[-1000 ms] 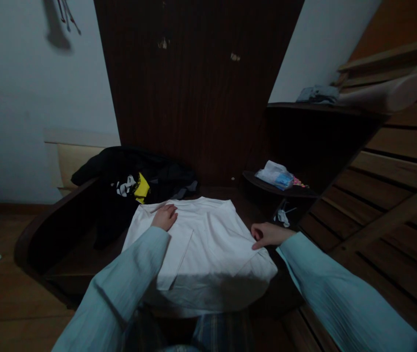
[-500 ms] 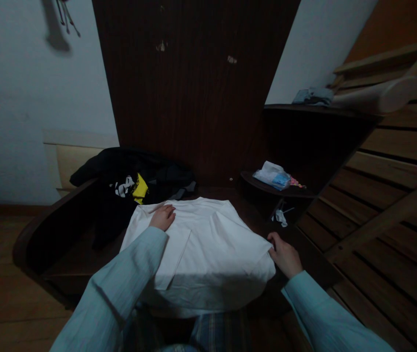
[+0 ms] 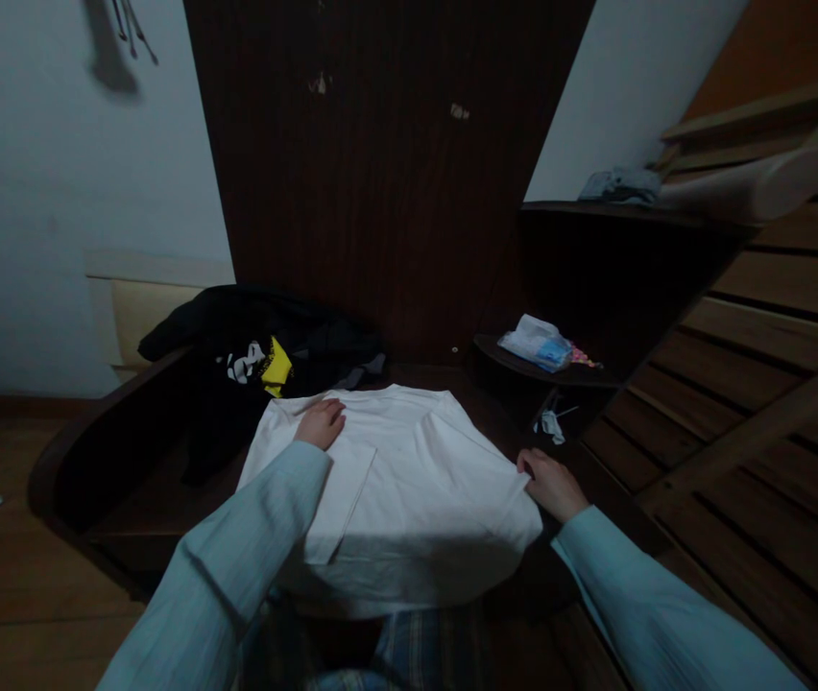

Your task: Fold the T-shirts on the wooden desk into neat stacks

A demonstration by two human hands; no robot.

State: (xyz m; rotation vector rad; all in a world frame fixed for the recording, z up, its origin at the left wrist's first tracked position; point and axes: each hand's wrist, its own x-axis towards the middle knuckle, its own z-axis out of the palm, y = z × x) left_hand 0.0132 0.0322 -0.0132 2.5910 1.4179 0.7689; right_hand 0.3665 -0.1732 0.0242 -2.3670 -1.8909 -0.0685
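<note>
Could rumple white garment [image 3: 409,489], pinched in right hand [image 3: 551,482] at three o'clock, by overpulling against flat left hand [image 3: 321,424] at ten.

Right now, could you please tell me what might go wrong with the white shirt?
The near part of the shirt appears to hang over the bench's front edge, so a pull towards the person might slide it off.
With the left hand resting on it and the right hand at its right edge, an uneven tug could add creases.
The black clothes lie close behind it and might get caught.
</note>
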